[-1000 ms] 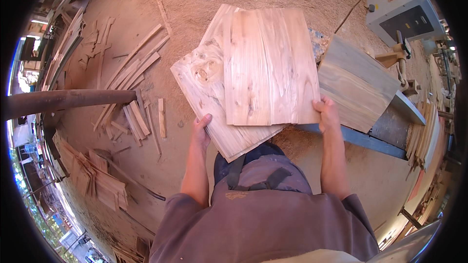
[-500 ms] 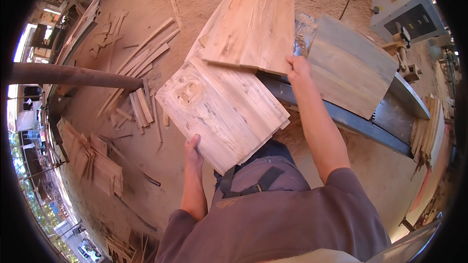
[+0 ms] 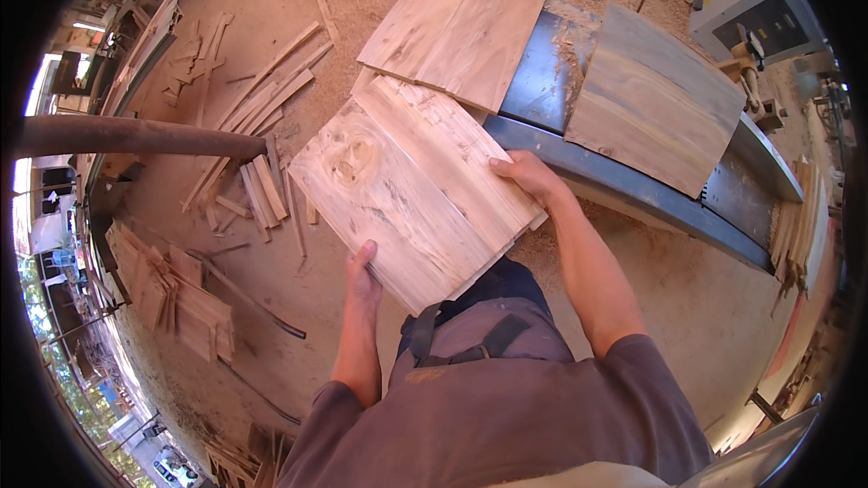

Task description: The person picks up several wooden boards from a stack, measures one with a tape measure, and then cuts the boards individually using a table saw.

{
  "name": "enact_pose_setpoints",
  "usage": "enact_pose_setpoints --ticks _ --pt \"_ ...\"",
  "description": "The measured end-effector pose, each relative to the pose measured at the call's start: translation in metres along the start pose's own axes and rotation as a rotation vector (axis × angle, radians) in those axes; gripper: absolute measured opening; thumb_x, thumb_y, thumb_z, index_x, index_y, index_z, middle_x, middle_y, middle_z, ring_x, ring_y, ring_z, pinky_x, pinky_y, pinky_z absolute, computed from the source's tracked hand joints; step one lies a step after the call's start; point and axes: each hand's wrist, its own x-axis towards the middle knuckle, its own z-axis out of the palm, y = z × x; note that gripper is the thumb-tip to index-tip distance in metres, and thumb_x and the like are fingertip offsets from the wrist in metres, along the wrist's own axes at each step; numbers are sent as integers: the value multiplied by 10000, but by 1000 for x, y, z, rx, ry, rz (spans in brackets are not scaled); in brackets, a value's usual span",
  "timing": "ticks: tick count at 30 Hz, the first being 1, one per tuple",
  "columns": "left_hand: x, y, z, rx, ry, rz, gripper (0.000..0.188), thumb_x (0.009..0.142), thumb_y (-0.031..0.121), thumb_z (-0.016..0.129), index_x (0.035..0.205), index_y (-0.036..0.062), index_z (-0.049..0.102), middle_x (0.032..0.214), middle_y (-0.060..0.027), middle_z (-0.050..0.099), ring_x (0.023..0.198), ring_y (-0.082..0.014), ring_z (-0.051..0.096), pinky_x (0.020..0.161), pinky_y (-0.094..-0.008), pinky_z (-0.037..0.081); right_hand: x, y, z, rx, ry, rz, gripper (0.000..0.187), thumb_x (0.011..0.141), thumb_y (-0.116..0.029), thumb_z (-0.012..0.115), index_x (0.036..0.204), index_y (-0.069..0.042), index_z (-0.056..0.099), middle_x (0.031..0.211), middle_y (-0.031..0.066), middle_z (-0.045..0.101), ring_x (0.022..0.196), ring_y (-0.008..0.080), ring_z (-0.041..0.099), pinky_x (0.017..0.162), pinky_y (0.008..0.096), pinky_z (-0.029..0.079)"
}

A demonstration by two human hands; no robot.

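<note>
A stack of pale wooden panels (image 3: 398, 203), the top one with a large knot, rests tilted in front of my body. My left hand (image 3: 363, 278) grips its near left edge, thumb on top and fingers hidden underneath. On the right edge lies my right hand (image 3: 529, 176), its thumb over the upper face and its other fingers partly out of sight. Just beyond the stack, another wooden panel (image 3: 457, 27) lies on the left end of the metal machine table (image 3: 533, 72). A darker, greyish-brown panel (image 3: 655, 99) lies farther right on the same table.
Loose wood strips (image 3: 262, 117) litter the dusty floor at left, beneath a rusty pipe (image 3: 145, 137). Offcut boards (image 3: 172, 289) are piled at lower left. A grey machine housing (image 3: 759, 9) stands at far right, and upright thin boards (image 3: 800, 217) lean beside the table's end.
My right hand has let go of the far panel, which now lies on the machine table. That hand has come back to the right edge of the stack. My left hand keeps its hold.
</note>
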Motion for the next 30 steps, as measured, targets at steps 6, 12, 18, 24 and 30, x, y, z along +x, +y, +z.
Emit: enact_pose_setpoints --ticks 6,12,18,24,30 --pt "-21 50 -48 212 134 72 657 835 197 735 1373 -78 477 1235 -199 647 1086 -310 660 982 -417 536 -6 25 50 186 -337 108 581 770 -120 807 1278 88 616 1154 201 711 1011 259 716 899 368 572" --pt "-94 102 -109 393 266 157 598 815 160 721 1320 -92 521 1191 -189 656 1026 -287 674 930 -383 547 -23 92 159 333 -416 44 663 741 -133 830 1317 91 590 1257 190 671 1155 266 650 1035 342 484" --pt "-123 97 -147 248 207 221 636 803 143 693 1353 -108 495 1273 -216 607 1106 -320 634 986 -420 517 -37 96 189 14 -337 -117 525 727 -249 863 1123 59 708 1042 128 738 967 189 671 868 319 512" --pt "-90 103 -109 179 -145 216 774 764 197 724 1412 -103 424 1344 -225 562 1174 -331 611 1018 -442 512 -79 83 152 -14 -117 -253 531 714 -286 875 1076 61 702 937 79 727 877 136 628 787 316 508" --pt "1 73 -5 304 -312 211 533 737 171 751 1182 7 508 959 -63 602 855 -185 603 779 -313 518 -142 69 29 -10 246 -546 532 709 -291 866 1104 28 707 983 90 744 894 131 649 813 316 529"
